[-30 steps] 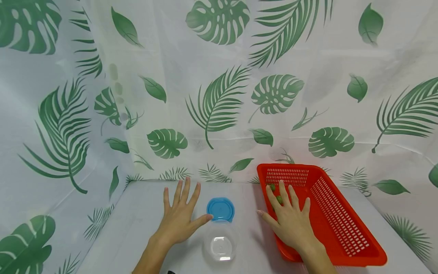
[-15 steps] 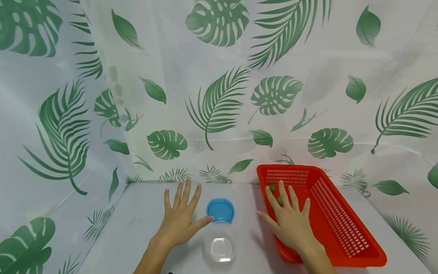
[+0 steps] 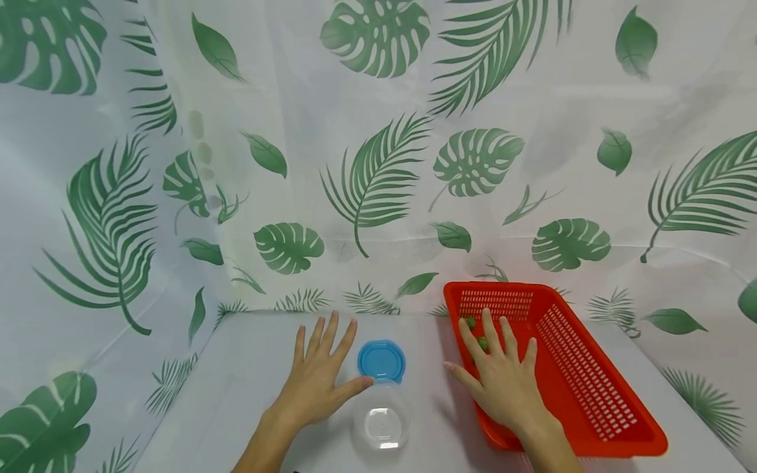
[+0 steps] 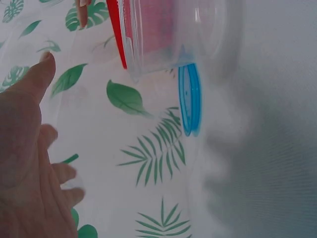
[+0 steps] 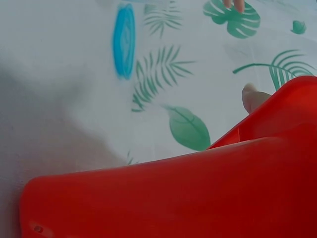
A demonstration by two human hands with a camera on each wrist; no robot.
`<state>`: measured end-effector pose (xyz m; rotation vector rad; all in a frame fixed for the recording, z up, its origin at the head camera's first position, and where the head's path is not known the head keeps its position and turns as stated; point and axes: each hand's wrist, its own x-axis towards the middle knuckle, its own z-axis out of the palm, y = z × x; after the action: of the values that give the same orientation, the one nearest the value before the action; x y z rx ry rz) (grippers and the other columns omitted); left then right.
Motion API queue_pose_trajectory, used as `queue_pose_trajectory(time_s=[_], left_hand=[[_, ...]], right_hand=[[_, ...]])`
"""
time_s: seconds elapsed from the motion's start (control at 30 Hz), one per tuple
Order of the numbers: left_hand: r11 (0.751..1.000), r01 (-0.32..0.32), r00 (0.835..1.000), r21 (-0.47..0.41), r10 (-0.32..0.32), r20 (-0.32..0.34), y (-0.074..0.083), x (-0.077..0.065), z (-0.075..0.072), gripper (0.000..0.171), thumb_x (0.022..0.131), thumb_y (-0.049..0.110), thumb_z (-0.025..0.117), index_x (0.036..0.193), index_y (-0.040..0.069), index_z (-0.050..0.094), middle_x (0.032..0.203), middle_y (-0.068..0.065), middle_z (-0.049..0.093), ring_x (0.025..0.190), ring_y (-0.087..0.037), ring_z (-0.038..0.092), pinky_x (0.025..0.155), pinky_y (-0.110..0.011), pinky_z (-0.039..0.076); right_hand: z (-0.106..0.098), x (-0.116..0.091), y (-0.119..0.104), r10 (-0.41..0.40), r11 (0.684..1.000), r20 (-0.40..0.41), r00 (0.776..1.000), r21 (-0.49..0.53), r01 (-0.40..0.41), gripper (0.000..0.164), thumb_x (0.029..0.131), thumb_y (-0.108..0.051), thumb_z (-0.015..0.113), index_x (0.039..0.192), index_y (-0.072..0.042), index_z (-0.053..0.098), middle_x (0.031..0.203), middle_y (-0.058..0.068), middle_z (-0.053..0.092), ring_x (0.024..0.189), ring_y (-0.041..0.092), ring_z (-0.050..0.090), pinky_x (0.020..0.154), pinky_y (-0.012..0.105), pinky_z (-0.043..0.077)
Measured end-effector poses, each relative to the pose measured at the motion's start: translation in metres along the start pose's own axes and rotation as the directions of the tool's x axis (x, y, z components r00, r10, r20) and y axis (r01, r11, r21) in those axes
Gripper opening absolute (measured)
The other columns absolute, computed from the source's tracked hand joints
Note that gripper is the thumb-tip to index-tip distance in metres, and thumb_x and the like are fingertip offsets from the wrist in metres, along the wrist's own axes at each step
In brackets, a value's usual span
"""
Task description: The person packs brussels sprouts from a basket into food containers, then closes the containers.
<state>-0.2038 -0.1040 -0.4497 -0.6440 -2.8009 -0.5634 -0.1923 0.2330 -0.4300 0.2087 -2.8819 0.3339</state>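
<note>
My left hand [image 3: 316, 387] hovers over the white table with fingers spread and nothing in it. Its thumb tip overlaps the edge between a blue lid [image 3: 381, 361] and a clear plastic tub [image 3: 382, 420] in the head view. In the left wrist view the tub [image 4: 163, 34] stands near the blue lid [image 4: 189, 99]. My right hand [image 3: 505, 387], also spread and holding nothing, is above the left side of a red plastic basket [image 3: 615, 381]. Small green items [image 3: 483, 343] lie in the basket, partly hidden by the fingers. The basket wall [image 5: 148, 203] fills the lower right wrist view.
A white curtain [image 3: 378, 276] printed with green leaves hangs behind the table and along the left side. The basket's slotted right wall rises toward the table's right edge. A small dark object shows at the bottom edge of the head view.
My left hand has shifted slightly to the right, its fingers a little closer together. The right hand, basket, tub and lid have stayed in place.
</note>
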Motion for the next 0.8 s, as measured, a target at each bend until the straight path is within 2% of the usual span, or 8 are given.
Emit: queue_pose_trajectory(time_s=[0.07, 0.17, 0.27, 0.33, 0.43, 0.5, 0.63, 0.8], left_hand=[[0.996, -0.028, 0.999, -0.085, 0.031, 0.029, -0.001, -0.002, 0.000, 0.094, 0.094, 0.075, 0.055, 0.168, 0.031, 0.017, 0.174, -0.010, 0.008, 0.161, -0.037, 0.011, 0.126, -0.067, -0.001], [0.975, -0.046, 0.995, -0.220, 0.065, 0.077, -0.003, -0.003, 0.002, 0.089, 0.093, 0.071, 0.060, 0.166, 0.040, 0.020, 0.173, -0.007, 0.022, 0.155, -0.039, 0.032, 0.122, -0.067, 0.024], [0.938, -0.041, 0.988, -0.344, 0.089, 0.125, -0.006, -0.003, 0.003, 0.084, 0.092, 0.069, 0.064, 0.163, 0.048, 0.023, 0.162, 0.000, 0.039, 0.142, -0.034, 0.051, 0.109, -0.061, 0.046], [0.910, -0.030, 0.981, -0.415, 0.107, 0.163, -0.009, -0.003, 0.005, 0.082, 0.092, 0.066, 0.066, 0.162, 0.047, 0.028, 0.144, 0.000, 0.051, 0.127, -0.029, 0.059, 0.098, -0.051, 0.055], [0.870, -0.012, 0.964, -0.492, 0.140, 0.225, -0.016, -0.007, 0.008, 0.080, 0.093, 0.057, 0.072, 0.162, 0.038, 0.035, 0.113, -0.004, 0.057, 0.103, -0.019, 0.059, 0.086, -0.037, 0.055], [0.856, -0.012, 0.952, -0.517, 0.169, 0.256, -0.020, -0.010, 0.011, 0.081, 0.093, 0.053, 0.074, 0.162, 0.033, 0.037, 0.101, -0.010, 0.057, 0.092, -0.015, 0.056, 0.079, -0.029, 0.052], [0.819, -0.027, 0.930, -0.574, 0.232, 0.287, -0.025, -0.014, 0.018, 0.084, 0.093, 0.048, 0.076, 0.163, 0.027, 0.035, 0.092, -0.013, 0.056, 0.078, -0.006, 0.050, 0.070, -0.019, 0.046], [0.788, -0.003, 0.916, -0.616, 0.250, 0.314, -0.025, -0.015, 0.024, 0.084, 0.093, 0.045, 0.078, 0.163, 0.025, 0.036, 0.086, 0.000, 0.055, 0.071, 0.000, 0.048, 0.065, -0.016, 0.044]], right_hand=[[-0.002, -0.001, 0.000, -0.007, 1.000, 0.000, 1.000, 0.005, 0.007, 0.093, 0.092, -0.066, 0.065, 0.167, -0.025, 0.026, 0.174, 0.019, 0.008, 0.156, 0.052, 0.004, 0.113, 0.084, -0.006], [-0.011, -0.001, 0.003, -0.023, 0.999, -0.040, 0.999, 0.035, 0.025, 0.092, 0.094, -0.067, 0.062, 0.167, -0.026, 0.025, 0.173, 0.020, 0.013, 0.155, 0.051, 0.013, 0.116, 0.081, 0.003], [-0.026, -0.003, 0.008, -0.028, 0.996, -0.129, 0.991, 0.085, 0.040, 0.088, 0.097, -0.063, 0.062, 0.167, -0.025, 0.026, 0.171, 0.021, 0.020, 0.149, 0.052, 0.028, 0.113, 0.078, 0.026], [-0.038, -0.007, 0.010, -0.023, 0.992, -0.184, 0.983, 0.115, 0.044, 0.085, 0.098, -0.058, 0.064, 0.167, -0.022, 0.028, 0.170, 0.022, 0.024, 0.145, 0.054, 0.035, 0.104, 0.077, 0.039], [-0.051, -0.012, 0.011, -0.024, 0.989, -0.228, 0.973, 0.139, 0.057, 0.083, 0.099, -0.054, 0.066, 0.165, -0.019, 0.031, 0.167, 0.023, 0.029, 0.141, 0.055, 0.039, 0.089, 0.075, 0.049], [-0.057, -0.013, 0.010, -0.039, 0.987, -0.251, 0.967, 0.143, 0.077, 0.082, 0.098, -0.052, 0.068, 0.164, -0.019, 0.034, 0.165, 0.023, 0.033, 0.140, 0.054, 0.040, 0.085, 0.072, 0.053], [-0.071, -0.015, 0.006, -0.076, 0.982, -0.293, 0.953, 0.145, 0.123, 0.080, 0.096, -0.048, 0.073, 0.163, -0.023, 0.037, 0.161, 0.020, 0.042, 0.139, 0.049, 0.045, 0.086, 0.072, 0.053], [-0.098, -0.015, 0.001, -0.130, 0.977, -0.296, 0.946, 0.128, 0.174, 0.082, 0.096, -0.047, 0.073, 0.165, -0.029, 0.033, 0.162, 0.016, 0.042, 0.138, 0.046, 0.046, 0.086, 0.073, 0.052]])
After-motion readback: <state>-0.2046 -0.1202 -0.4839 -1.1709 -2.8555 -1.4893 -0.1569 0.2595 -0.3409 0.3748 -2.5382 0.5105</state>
